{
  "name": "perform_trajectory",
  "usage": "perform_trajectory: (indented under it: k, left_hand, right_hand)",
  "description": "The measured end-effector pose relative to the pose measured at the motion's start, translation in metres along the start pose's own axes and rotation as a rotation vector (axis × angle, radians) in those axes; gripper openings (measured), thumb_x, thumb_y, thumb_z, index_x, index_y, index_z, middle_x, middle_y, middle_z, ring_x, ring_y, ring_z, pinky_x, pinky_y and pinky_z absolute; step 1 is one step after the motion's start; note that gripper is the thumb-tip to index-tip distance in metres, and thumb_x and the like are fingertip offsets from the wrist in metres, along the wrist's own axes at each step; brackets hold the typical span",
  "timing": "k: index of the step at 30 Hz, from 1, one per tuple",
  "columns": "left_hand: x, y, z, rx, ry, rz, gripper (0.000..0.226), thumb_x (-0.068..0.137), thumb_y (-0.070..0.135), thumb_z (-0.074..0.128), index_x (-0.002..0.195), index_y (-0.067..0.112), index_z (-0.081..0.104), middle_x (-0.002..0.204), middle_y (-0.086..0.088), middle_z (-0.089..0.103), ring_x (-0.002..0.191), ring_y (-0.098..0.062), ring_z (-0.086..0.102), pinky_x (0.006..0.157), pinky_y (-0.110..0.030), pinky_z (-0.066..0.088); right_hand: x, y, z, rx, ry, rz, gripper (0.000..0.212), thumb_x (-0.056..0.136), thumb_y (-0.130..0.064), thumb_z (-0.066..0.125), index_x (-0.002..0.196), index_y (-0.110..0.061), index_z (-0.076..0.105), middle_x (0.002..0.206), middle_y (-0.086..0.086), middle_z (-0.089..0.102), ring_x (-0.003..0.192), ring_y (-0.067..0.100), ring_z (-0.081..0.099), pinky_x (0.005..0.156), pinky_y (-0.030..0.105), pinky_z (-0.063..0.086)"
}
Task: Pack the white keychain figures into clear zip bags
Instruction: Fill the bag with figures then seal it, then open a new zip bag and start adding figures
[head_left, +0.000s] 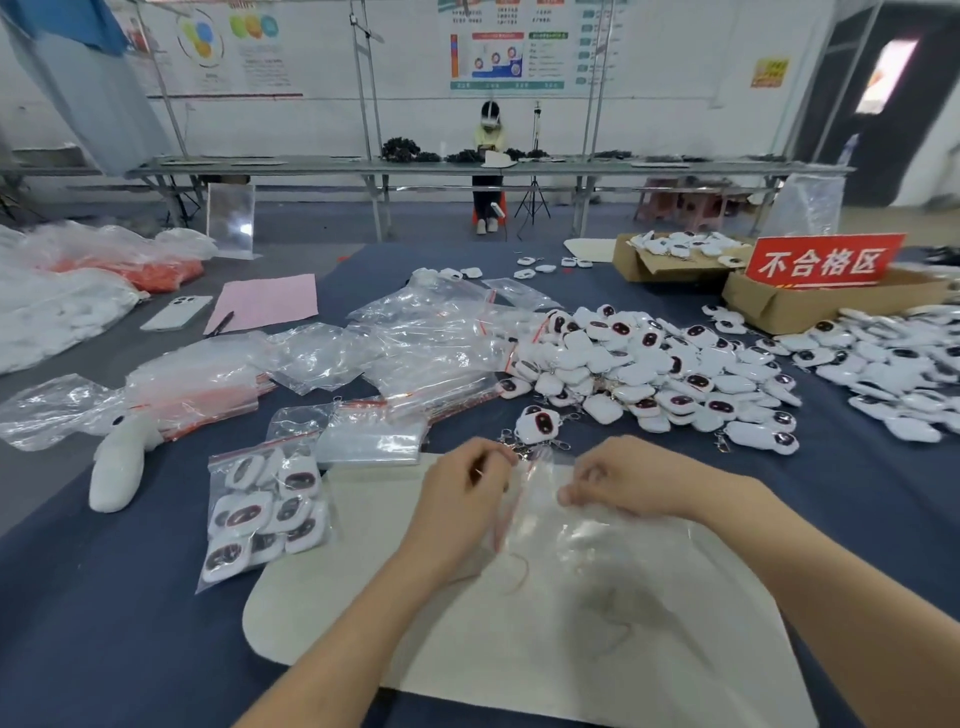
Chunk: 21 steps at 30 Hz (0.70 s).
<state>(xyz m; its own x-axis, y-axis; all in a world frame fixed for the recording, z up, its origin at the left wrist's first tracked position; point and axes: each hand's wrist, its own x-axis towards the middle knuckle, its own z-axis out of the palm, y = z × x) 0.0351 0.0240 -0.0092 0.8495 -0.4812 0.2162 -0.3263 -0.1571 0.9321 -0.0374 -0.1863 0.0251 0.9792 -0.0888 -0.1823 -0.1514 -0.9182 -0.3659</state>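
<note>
Bag (571, 530) mouth pinched between my left hand (462, 483) and right hand (618, 478); nearest figure (537, 423) lies just beyond both, slightly nearer my left.

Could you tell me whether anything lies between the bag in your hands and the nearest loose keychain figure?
Nothing visible: the figure lies just beyond the bag, which the left hand and right hand pinch.

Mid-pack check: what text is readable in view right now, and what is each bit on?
"不合格区": white characters on the red sign standing at the open cardboard box, far right.
Wall posters: print too blurred to read.
Yellow wall notice: too blurred to read.
</note>
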Motion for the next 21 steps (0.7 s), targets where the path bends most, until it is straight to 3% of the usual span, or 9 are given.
perform_trajectory:
  k: [3,6,8,11,13,17,21]
  left_hand:
    - [0.019,-0.01,0.002,-0.023,0.11,-0.037,0.021,0.099,0.017,0.051,0.09,0.027,0.068,0.071,0.018,0.066,0.059,0.002,0.053,0.06,-0.017,0.044]
    - [0.042,-0.02,0.01,0.225,0.039,-0.034,0.021,0.102,0.024,0.05,0.117,0.023,0.064,0.104,0.011,0.065,0.086,0.003,0.059,0.081,-0.021,0.045]
    - [0.058,-0.022,0.02,0.391,-0.024,-0.022,0.035,0.103,0.028,0.049,0.137,0.019,0.055,0.124,0.0,0.058,0.1,-0.012,0.057,0.092,-0.031,0.045]
    - [0.078,-0.021,0.036,0.517,-0.082,-0.01,0.048,0.104,0.033,0.047,0.15,0.022,0.043,0.143,-0.005,0.043,0.123,-0.023,0.051,0.101,-0.04,0.045]
    - [0.088,-0.024,0.046,0.613,-0.117,0.006,0.049,0.104,0.037,0.047,0.151,0.025,0.042,0.144,-0.005,0.042,0.133,-0.025,0.043,0.105,-0.042,0.042]
    - [0.092,-0.032,0.055,0.637,-0.072,0.085,0.036,0.101,0.04,0.054,0.133,0.024,0.057,0.128,-0.001,0.055,0.12,-0.024,0.048,0.103,-0.042,0.042]
    - [0.088,-0.039,0.051,0.31,-0.024,0.108,0.021,0.098,0.038,0.059,0.117,0.03,0.056,0.111,0.013,0.065,0.104,-0.011,0.06,0.091,-0.038,0.05]
  right_hand:
    - [-0.002,0.007,0.006,-0.173,0.037,-0.012,0.051,0.085,-0.079,0.045,0.068,-0.032,0.057,0.07,-0.013,0.061,0.072,0.001,0.054,0.065,0.028,0.042]
    - [-0.001,0.012,0.008,-0.18,0.128,-0.003,0.064,0.086,-0.082,0.029,0.076,-0.025,0.055,0.068,-0.008,0.057,0.069,0.001,0.05,0.058,0.027,0.033]
    - [0.002,0.014,0.006,-0.04,0.224,0.017,0.06,0.091,-0.078,0.032,0.079,-0.024,0.057,0.067,-0.007,0.059,0.066,0.005,0.055,0.057,0.028,0.037]
    - [0.014,0.019,0.006,0.252,0.349,0.092,0.033,0.097,-0.06,0.047,0.089,-0.031,0.062,0.073,-0.013,0.062,0.072,0.004,0.058,0.061,0.024,0.04]
    - [0.023,0.02,0.01,0.397,0.365,0.149,0.022,0.099,-0.051,0.051,0.105,-0.034,0.063,0.088,-0.016,0.064,0.083,0.001,0.06,0.067,0.021,0.041]
    - [0.042,0.021,0.024,0.461,0.39,0.228,0.028,0.099,-0.043,0.054,0.121,-0.028,0.065,0.104,-0.014,0.064,0.099,0.005,0.058,0.084,0.025,0.042]
    - [0.055,0.015,0.03,0.618,0.503,0.176,0.02,0.1,-0.037,0.055,0.111,-0.028,0.069,0.086,-0.025,0.063,0.079,-0.011,0.058,0.069,0.009,0.039]
